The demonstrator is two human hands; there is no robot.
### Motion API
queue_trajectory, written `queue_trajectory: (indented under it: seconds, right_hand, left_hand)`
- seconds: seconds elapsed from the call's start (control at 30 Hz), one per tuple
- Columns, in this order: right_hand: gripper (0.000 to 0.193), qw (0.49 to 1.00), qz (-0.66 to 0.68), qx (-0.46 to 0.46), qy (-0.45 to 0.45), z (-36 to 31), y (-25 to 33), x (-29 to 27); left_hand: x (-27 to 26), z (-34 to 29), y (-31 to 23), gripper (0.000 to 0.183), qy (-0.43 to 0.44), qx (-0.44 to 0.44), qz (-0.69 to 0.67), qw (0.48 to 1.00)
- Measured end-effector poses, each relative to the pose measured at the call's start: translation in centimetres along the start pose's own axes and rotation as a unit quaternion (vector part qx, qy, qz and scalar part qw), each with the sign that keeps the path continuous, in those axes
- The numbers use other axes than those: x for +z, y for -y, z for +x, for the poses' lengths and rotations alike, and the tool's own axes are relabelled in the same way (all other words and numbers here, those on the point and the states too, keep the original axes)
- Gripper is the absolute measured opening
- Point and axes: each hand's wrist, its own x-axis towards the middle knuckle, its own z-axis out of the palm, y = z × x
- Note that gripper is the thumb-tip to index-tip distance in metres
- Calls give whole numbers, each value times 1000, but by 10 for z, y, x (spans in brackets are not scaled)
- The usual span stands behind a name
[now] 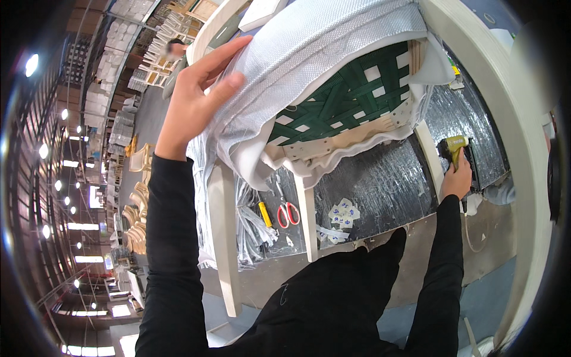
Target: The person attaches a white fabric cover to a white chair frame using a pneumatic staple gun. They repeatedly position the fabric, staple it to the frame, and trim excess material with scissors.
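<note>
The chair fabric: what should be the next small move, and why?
Perhaps pull the fabric tighter with the left hand: it lies on the fabric, the white cloth edge hangs wavy along the wooden frame, and the right hand holds the yellow tool aside.

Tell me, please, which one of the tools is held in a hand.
The yellow-and-black gun-shaped tool, gripped by the right hand; the red-handled scissors and slim yellow tool lie on the black-topped table.

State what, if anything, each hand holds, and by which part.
The right hand grips the yellow-and-black gun-shaped tool by its handle. The left hand touches the pale grey woven fabric; whether it pinches any cannot be told.
</note>
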Motion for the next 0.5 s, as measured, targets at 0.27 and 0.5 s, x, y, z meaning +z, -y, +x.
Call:
queue_trajectory:
  seconds: [0.27, 0.5]
  right_hand:
    - [71, 997, -34, 45, 61, 3, 13, -16]
    - [69, 998, -32, 24, 43, 6, 1, -15]
  left_hand:
    - [45, 7, -48, 92, -105, 76, 267, 955]
    - [60, 27, -61, 75, -116, 52, 274, 953]
